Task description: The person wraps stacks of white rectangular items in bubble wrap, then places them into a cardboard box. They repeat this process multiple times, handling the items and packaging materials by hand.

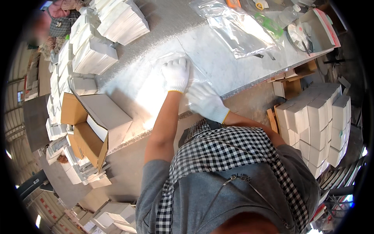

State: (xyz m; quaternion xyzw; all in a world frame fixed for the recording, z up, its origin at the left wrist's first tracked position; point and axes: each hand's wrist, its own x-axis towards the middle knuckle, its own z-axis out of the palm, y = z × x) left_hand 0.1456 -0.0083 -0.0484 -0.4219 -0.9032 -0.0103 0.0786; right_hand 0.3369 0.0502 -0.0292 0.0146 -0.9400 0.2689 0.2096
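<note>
Both hands wear white knit gloves with yellow cuffs and rest over a pale, marbled tabletop (pixel 134 84). My left hand (pixel 176 74) has its fingers curled down on a clear plastic bag (pixel 200 74), whose glossy edges show around the glove. Nearer to me and to the right, my right hand (pixel 207 102) lies fairly flat along the bag's near side, its fingers stretched toward the left. Glare washes out the table beside my left forearm, and the bag's full outline is hard to make out.
At left stands an open cardboard box (pixel 89 136), with stacks of white flat pieces (pixel 93 56) behind it. Clear plastic bags (pixel 241 31) lie at the far right, near a round dish (pixel 299 38) and a tray (pixel 321 29). White boxes (pixel 311 117) are piled right of the table.
</note>
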